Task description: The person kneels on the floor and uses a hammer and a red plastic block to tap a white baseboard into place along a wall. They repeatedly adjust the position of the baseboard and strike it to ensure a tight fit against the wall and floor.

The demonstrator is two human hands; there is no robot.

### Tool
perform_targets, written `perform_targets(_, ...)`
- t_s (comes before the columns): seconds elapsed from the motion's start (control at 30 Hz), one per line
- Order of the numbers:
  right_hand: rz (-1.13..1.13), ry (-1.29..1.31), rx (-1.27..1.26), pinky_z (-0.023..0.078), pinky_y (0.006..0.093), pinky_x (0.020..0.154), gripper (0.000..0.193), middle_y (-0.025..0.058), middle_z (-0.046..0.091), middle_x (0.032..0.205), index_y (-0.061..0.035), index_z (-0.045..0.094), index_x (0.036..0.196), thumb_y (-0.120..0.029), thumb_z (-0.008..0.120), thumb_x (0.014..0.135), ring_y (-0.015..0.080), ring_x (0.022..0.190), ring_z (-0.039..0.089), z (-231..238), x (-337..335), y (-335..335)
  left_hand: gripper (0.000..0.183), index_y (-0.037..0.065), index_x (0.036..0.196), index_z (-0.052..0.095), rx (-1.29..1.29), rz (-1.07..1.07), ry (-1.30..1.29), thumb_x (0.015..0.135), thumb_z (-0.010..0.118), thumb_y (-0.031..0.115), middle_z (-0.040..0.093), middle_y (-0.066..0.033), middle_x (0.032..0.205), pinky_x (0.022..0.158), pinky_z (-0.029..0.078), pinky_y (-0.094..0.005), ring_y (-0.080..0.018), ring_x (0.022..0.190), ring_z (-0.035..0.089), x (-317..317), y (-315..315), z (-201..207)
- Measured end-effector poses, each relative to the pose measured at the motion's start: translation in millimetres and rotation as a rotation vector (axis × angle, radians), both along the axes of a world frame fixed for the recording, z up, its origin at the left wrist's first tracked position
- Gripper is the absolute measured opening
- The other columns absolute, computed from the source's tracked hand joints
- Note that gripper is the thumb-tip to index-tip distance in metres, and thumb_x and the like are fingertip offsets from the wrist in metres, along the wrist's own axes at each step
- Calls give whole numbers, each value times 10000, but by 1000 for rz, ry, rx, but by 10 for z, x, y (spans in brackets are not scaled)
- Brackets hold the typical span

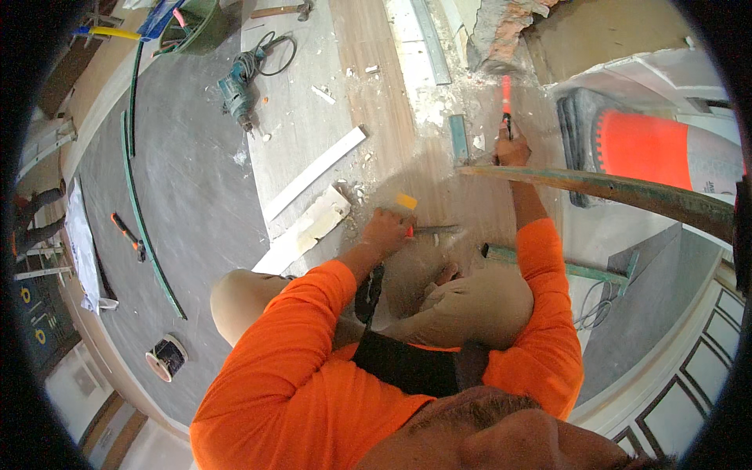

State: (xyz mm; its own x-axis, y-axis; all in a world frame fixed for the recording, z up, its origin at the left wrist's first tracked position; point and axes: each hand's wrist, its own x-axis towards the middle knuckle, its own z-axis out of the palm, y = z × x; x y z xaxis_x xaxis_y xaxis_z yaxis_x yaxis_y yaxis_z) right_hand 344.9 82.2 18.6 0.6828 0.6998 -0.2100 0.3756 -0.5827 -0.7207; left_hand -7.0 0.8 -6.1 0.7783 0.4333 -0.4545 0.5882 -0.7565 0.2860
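Note:
My left hand (385, 232) is closed around a tool with an orange end and a thin grey metal bar (437, 229), low over the floor before my folded legs. Its exact kind does not show. Farther off to the right, my right hand (513, 149) grips a slim orange-and-black tool (507, 98) that points away from me toward the broken brickwork (505, 35). What kind of tool it is, I cannot make out. A small yellow piece (406, 201) lies beside my left hand. A green-brown bar (603, 184) crosses over my right forearm.
White strips (317, 172) and debris lie ahead on the left. Beyond are a corded drill (236, 92), a hammer (282, 11) and a green bucket (192, 27). An orange-and-white cone (646, 149) lies at the right. Orange-handled pliers (129, 235) and a spool (167, 358) are far left.

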Motion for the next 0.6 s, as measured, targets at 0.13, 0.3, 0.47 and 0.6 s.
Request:
perform_targets(0.13,33,-511,-53,517,482,654,378,213,669,800,-98,637,1205,-385,553,974,389,698,651,-709,389,-215,577,215,1418,503,-36,-26,15,938,540,533,666,-109,1124,997,375,-504,-292,1115,606,150,-109,60)
perform_targets(0.3,-29,-64,-42,519,527,806,570,283,684,908,34,643,1130,-491,594,914,486,908,663,-435,150,-33,575,218,1420,502,25,8,-2,942,536,536,666,-95,1125,971,380,-499,-278,1105,606,15,-113,68)
perform_targets(0.47,50,-278,-228,527,469,595,471,181,684,731,-74,684,947,-525,548,952,328,522,648,-810,685,-89,576,222,1420,497,-60,-28,28,935,551,529,664,-100,1147,965,379,-499,-270,1103,608,131,2,73)
perform_targets(0.6,-78,-256,63,513,451,580,477,157,656,634,-48,688,932,-500,540,962,315,528,646,-732,199,-130,576,228,1424,491,-1,4,51,934,558,523,664,-105,1147,976,381,-493,-277,1099,614,83,-117,116)
